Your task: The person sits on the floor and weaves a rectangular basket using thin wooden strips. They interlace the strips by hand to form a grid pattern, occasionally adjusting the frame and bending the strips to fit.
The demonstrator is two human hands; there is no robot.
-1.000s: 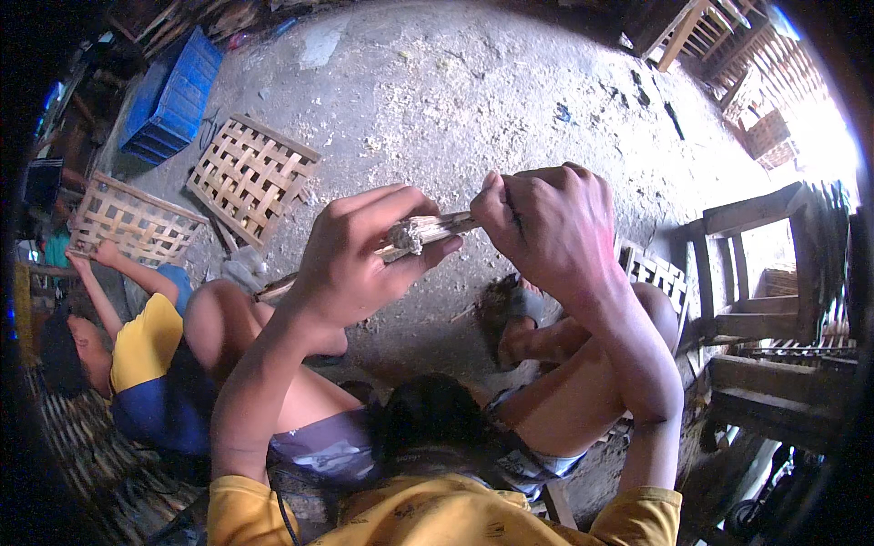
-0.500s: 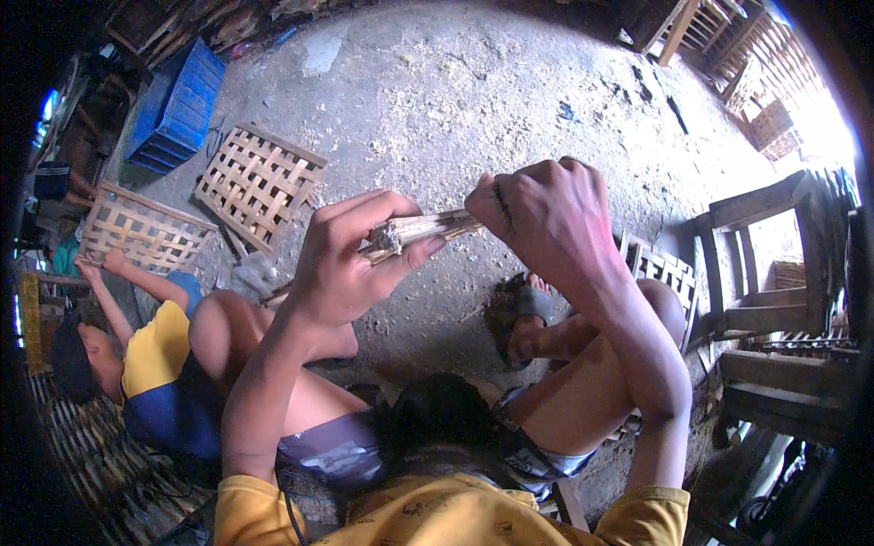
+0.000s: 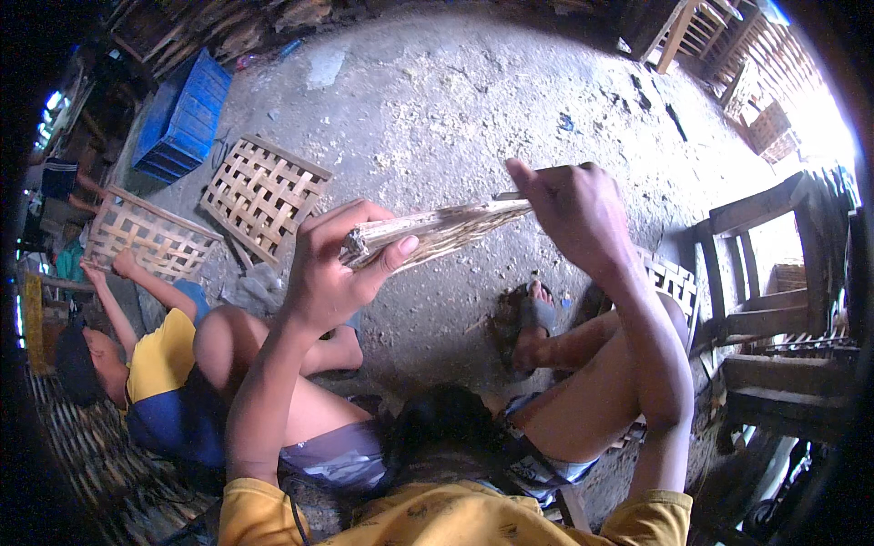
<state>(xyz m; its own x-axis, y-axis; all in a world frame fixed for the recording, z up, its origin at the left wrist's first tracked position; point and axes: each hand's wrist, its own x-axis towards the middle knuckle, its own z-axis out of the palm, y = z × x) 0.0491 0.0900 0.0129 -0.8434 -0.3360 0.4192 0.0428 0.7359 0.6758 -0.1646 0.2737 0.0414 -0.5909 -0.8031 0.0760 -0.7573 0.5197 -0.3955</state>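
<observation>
A pale, fibrous length of split wood (image 3: 446, 227) is stretched between my hands above the floor, its far side ridged like thin strips; I cannot tell if it is one piece or a bundle. My left hand (image 3: 332, 268) is closed round its left end, the thumb lying along the near side. At the right end, the fingers of my right hand (image 3: 583, 214) are curled over it, with the thumb lifted away. A narrow grey edge shows by that thumb, too small to name. The right fingertips are hidden behind the hand.
Woven slatted panels (image 3: 264, 187) lean at the left near a blue crate (image 3: 187, 114). A seated co-worker in a yellow and blue shirt (image 3: 164, 364) is close on my left. Wooden frames (image 3: 756, 264) stand at the right. Pale shavings litter the concrete floor (image 3: 437, 109).
My hands have moved apart, the right one to the right and the left one slightly left. More of the split wood's length and ridged side now shows. My right thumb has lifted off it.
</observation>
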